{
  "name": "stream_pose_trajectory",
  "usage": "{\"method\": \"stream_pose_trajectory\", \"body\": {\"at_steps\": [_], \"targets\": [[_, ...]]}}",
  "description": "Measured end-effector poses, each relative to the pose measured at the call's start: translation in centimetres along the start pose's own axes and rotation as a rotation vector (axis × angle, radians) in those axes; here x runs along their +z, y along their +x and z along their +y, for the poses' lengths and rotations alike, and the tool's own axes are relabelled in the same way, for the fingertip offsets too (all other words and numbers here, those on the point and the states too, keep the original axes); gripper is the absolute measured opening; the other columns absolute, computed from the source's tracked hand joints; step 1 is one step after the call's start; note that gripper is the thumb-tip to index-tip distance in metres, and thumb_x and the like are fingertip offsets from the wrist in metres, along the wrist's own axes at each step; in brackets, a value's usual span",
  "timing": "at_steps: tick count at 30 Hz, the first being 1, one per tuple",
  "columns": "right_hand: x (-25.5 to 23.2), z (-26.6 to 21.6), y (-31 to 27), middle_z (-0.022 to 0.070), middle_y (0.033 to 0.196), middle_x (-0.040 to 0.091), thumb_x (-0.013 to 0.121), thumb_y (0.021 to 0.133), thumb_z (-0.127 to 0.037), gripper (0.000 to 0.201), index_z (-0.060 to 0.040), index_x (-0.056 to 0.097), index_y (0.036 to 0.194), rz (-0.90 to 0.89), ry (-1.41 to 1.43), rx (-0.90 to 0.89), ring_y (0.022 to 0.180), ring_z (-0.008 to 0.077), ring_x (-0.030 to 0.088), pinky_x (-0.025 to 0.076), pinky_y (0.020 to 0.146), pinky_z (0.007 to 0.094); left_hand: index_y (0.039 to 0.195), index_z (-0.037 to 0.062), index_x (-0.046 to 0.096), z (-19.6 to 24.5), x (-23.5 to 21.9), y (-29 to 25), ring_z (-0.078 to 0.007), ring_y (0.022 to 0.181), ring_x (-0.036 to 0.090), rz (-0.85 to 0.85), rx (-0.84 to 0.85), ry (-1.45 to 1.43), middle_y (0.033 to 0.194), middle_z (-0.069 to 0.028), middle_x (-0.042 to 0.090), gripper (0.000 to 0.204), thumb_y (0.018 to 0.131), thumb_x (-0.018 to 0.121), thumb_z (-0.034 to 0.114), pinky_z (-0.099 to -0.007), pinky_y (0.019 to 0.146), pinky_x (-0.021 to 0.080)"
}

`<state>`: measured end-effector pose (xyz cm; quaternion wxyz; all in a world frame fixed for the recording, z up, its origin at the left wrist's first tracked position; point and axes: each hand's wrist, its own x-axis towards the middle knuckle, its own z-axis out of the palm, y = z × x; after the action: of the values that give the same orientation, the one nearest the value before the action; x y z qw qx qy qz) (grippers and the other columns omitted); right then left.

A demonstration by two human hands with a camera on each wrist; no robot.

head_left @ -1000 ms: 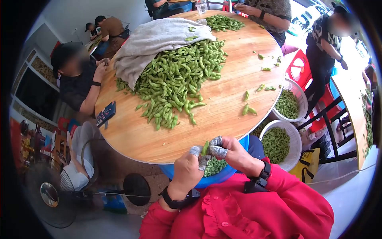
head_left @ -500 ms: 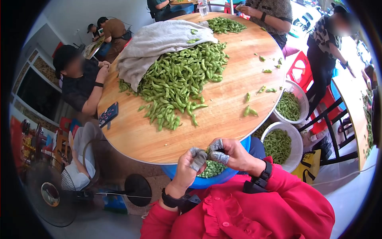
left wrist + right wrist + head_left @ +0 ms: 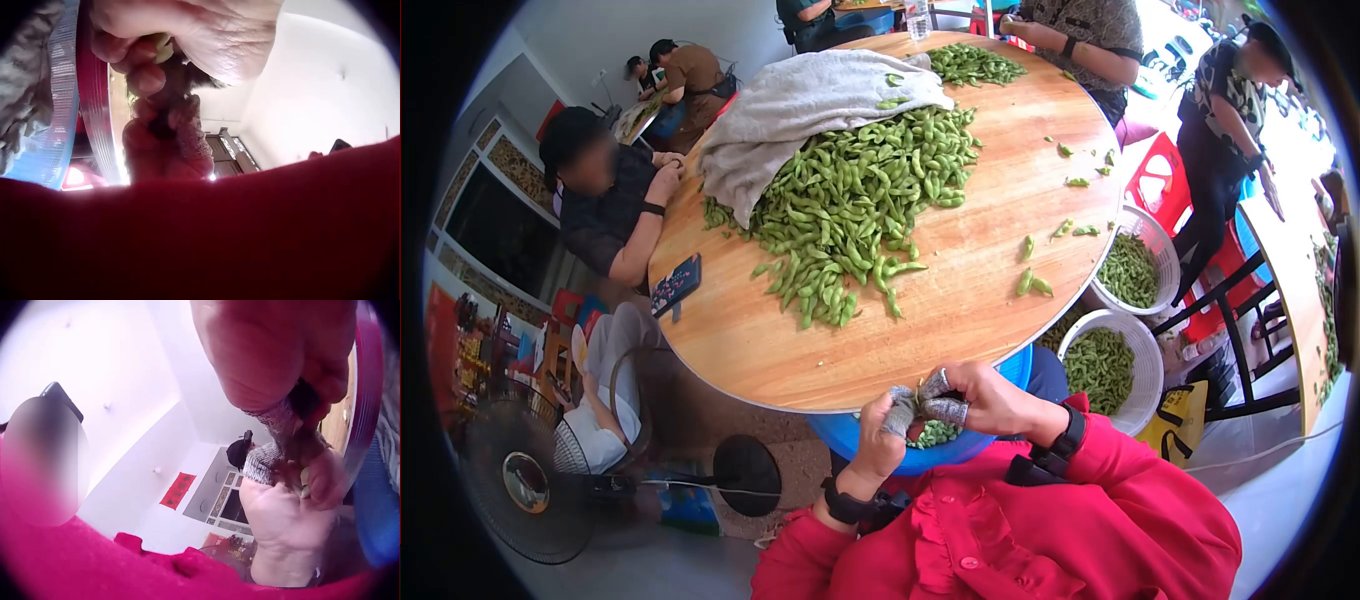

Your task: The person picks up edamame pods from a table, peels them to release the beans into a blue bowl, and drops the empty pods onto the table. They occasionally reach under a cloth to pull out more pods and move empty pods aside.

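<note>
Head view: past the table's [image 3: 880, 350] six-o'clock edge, left hand [image 3: 881, 436] and right hand [image 3: 994, 401] pinch a green pod [image 3: 918, 392] above a blue basin [image 3: 840, 432]; the pod pile [image 3: 850, 205] spreads towards eleven. Left wrist view: the pod shows at eleven o'clock. Right wrist view: fingers grip it near four o'clock.

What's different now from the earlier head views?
The left hand and right hand have closed in around the pod seen between their fingertips at first. A green piece shows in the left hand's fingers; I can't tell if the right grips it too. The standing person now reaches further toward the side table. The pod pile and cloth stayed.
</note>
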<state>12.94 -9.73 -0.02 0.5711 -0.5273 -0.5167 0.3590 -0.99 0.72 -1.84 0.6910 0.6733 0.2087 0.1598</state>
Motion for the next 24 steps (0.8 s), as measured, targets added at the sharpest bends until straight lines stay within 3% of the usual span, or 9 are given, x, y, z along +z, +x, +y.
{"method": "stream_pose_trajectory", "body": {"at_steps": [3,6,9,12,14,16,18,20,24], "targets": [[0.0,-0.1,-0.1,0.0155,0.071,0.057,0.057,0.07,-0.001,0.01,0.0015,0.057,0.079,-0.04,0.137,0.127,0.067,0.0264,0.056,0.043,0.061,0.0309,0.075,0.0043,0.05,-0.2,-0.1,0.0,-0.0045,0.053,0.043,-0.023,-0.018,0.039,0.063,0.0007,0.051,0.012,0.08,0.041,0.01,-0.0179,0.048,0.034],[0.1,0.2,-0.3,0.0152,0.071,0.057,0.056,0.071,-0.002,0.008,0.0012,0.057,0.079,-0.015,-0.172,0.004,0.067,0.0276,0.056,0.044,0.061,0.0317,0.079,0.0022,0.051,-0.2,-0.3,0.0,-0.0046,0.056,0.045,-0.058,-0.012,0.086,0.064,-0.0001,0.052,0.008,0.078,0.043,0.003,-0.0185,0.05,0.037],[-0.1,0.5,-0.4,0.0152,0.071,0.056,0.056,0.071,-0.002,0.008,0.0006,0.057,0.078,0.014,-0.377,-0.01,0.068,0.0301,0.056,0.045,0.061,0.0334,0.085,0.0007,0.052,-1.0,-0.1,0.0,-0.0056,0.06,0.049,-0.058,-0.015,0.031,0.066,-0.0015,0.054,0.013,0.074,0.045,-0.004,-0.0193,0.053,0.04],[-2.0,-0.1,-0.3,0.016,0.072,0.056,0.057,0.071,-0.003,0.008,0.0007,0.058,0.078,0.184,-0.392,-0.032,0.07,0.0331,0.055,0.044,0.061,0.0355,0.089,0.002,0.053,-1.3,0.2,0.0,-0.0083,0.067,0.054,-0.107,0.04,0.143,0.07,-0.0028,0.056,0.018,0.074,0.046,-0.005,-0.0205,0.059,0.043],[-4.9,-0.6,-0.2,0.017,0.076,0.055,0.058,0.071,-0.004,0.013,0.0004,0.059,0.082,0.326,-0.567,-0.005,0.071,0.033,0.055,0.044,0.062,0.0362,0.093,0.0012,0.054,-0.9,0.4,-0.2,-0.0099,0.073,0.057,-0.165,0.084,0.297,0.073,-0.0039,0.058,0.022,0.074,0.047,-0.006,-0.0221,0.062,0.045],[-6.9,-1.1,0.1,0.0173,0.079,0.055,0.058,0.071,-0.005,0.017,-0.0015,0.06,0.088,0.498,-0.758,0.087,0.072,0.0333,0.055,0.044,0.062,0.0362,0.094,0.0021,0.057,-0.8,-0.1,-0.1,-0.0185,0.076,0.06,-0.204,0.283,0.561,0.078,-0.0089,0.061,0.023,0.072,0.054,-0.003,-0.026,0.065,0.046],[-7.2,-1.3,0.6,0.0173,0.078,0.055,0.057,0.072,-0.009,0.02,-0.0029,0.06,0.091,0.457,-0.78,0.082,0.073,0.0333,0.055,0.044,0.063,0.0377,0.091,0.0034,0.059,-1.6,-0.5,0.1,-0.0234,0.073,0.06,-0.209,0.396,0.742,0.079,-0.0113,0.06,0.022,0.07,0.058,-0.001,-0.0278,0.064,0.046],[-6.2,-0.8,2.1,0.0171,0.078,0.055,0.057,0.072,-0.011,0.019,-0.0024,0.06,0.089,0.387,-0.814,0.031,0.073,0.0334,0.055,0.044,0.064,0.0386,0.089,0.0046,0.06,-1.5,-0.2,0.0,-0.0268,0.072,0.059,-0.233,0.392,0.768,0.078,-0.013,0.059,0.02,0.069,0.059,0.001,-0.0292,0.063,0.046],[-3.3,1.2,6.3,0.0156,0.067,0.055,0.057,0.068,-0.018,0.014,-0.0041,0.056,0.069,0.253,-0.972,0.004,0.065,0.0339,0.055,0.044,0.058,0.0407,0.087,0.0047,0.06,-0.6,-0.2,-0.4,-0.0281,0.068,0.058,-0.224,0.453,0.721,0.074,-0.0133,0.059,0.019,0.068,0.058,-0.001,-0.0313,0.061,0.046]]}}
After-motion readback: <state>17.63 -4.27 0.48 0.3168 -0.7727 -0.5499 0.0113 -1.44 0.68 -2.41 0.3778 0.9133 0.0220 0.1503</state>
